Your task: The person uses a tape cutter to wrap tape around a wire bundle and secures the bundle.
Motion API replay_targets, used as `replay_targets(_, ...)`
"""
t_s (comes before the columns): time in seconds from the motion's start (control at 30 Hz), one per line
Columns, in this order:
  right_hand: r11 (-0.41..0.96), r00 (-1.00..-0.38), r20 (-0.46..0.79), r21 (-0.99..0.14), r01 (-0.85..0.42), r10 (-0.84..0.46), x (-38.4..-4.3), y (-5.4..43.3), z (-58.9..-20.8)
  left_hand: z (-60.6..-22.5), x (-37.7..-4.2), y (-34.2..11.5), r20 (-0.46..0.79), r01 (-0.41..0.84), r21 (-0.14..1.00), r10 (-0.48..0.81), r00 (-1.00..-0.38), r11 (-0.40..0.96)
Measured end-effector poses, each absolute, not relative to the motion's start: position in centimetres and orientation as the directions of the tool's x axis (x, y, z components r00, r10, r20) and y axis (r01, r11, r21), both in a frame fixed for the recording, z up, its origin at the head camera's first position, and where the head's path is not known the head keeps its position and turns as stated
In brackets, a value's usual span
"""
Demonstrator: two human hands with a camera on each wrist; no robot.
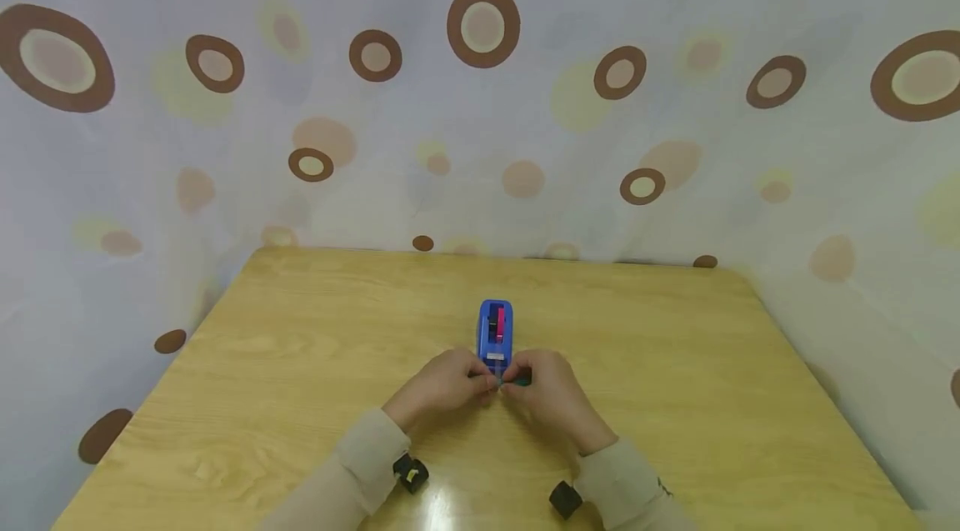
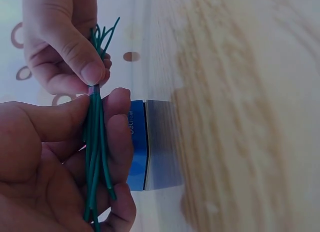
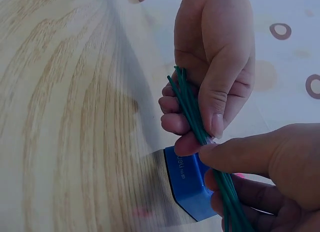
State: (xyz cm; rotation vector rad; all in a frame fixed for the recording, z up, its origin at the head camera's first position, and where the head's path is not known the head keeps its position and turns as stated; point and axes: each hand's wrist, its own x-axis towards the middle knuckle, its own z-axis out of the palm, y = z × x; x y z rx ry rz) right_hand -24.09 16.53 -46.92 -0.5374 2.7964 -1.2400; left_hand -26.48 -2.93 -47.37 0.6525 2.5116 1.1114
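Both hands hold a bundle of thin green wires between them, low over the table in front of a blue tape dispenser. My left hand pinches it with thumb and fingers, with several strands lying along those fingers. On the other side, my right hand grips the bundle, thumb pressed on it. A narrow band of clear tape shows around the wires between the two thumbs. From the dispenser's front edge a strip of tape appears to run toward the fingertips. The dispenser holds a roll with a pink side.
The wooden table extends on both sides of the hands. Behind it hangs a pale cloth with brown rings and spots. A small black device is strapped at the left wrist, another at the right.
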Motion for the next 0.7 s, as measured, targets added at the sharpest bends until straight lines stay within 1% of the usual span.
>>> replay_targets(0.2,0.63,-0.935,0.158,-0.702,-0.333,-0.318,-24.03,16.21,-47.16,-47.63,-26.51,-3.07,-0.124,0.268,0.746,0.523,-0.844,0.61)
replay_targets(0.53,0.645,-0.942,0.166,-0.692,-0.323,-0.293,-24.01,15.92,-47.13,-47.3,-26.43,-2.96,-0.128,0.273,0.741,0.528,-0.839,0.614)
replay_targets(0.7,0.649,-0.944,0.182,-0.689,-0.322,-0.276,-24.01,15.75,-47.02,-47.23,-26.53,-2.91,-0.1,0.301,0.719,0.521,-0.848,0.627)
